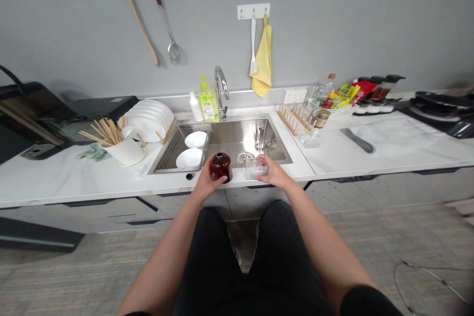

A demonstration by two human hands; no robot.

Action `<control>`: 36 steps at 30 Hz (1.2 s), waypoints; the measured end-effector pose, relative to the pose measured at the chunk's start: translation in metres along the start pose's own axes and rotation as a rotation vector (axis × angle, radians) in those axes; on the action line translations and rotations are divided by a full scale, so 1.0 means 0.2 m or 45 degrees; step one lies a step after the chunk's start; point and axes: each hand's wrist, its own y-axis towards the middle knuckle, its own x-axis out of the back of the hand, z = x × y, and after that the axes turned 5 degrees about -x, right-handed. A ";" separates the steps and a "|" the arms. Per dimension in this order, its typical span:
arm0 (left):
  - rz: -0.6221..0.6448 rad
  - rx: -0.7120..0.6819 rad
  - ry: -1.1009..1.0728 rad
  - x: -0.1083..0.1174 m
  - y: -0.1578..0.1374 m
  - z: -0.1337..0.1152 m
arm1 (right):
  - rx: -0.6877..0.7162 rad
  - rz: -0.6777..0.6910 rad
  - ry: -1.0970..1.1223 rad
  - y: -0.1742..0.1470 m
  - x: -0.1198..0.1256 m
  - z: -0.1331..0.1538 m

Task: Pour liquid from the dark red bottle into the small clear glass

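My left hand (208, 180) is wrapped round a dark red glass bottle (221, 167) with a short open neck, upright at the front edge of the sink. A small black cap (189, 176) lies on the counter to the left of that hand. My right hand (274, 172) grips a clear cup (255, 169) by its right side, a short way right of the bottle. Whether the bottle and cup rest on the counter edge or hang just above it, I cannot tell. Behind them is the steel sink (237, 133) with its tap (221, 91).
Two white bowls (190, 159) sit in the wire basket at the sink's left. Left of it stand white plates (148, 118) and a pot of chopsticks (124, 150). Soap bottles (208, 103) stand behind. To the right are a wooden rack (296, 119), a jar (321, 118) and a grey strap-like item (357, 140).
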 end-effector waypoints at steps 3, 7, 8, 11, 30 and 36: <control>-0.004 -0.042 0.088 0.01 -0.06 -0.03 | -0.006 -0.009 -0.031 0.00 0.00 0.00; -0.135 -0.144 0.333 0.17 -0.20 -0.14 | -0.039 -0.020 -0.078 0.00 0.01 -0.01; -0.210 -0.147 0.436 0.26 -0.24 -0.16 | -0.040 -0.011 -0.086 0.00 0.01 -0.02; -0.571 -0.038 0.888 0.64 -0.31 -0.19 | -0.028 0.023 -0.080 0.01 0.02 -0.04; -0.823 0.870 1.069 1.37 -0.15 -0.11 | -0.041 -0.048 0.019 0.02 0.01 -0.02; -0.998 0.250 0.187 0.96 -0.28 -0.47 | -0.055 -0.093 0.263 -0.16 -0.04 0.18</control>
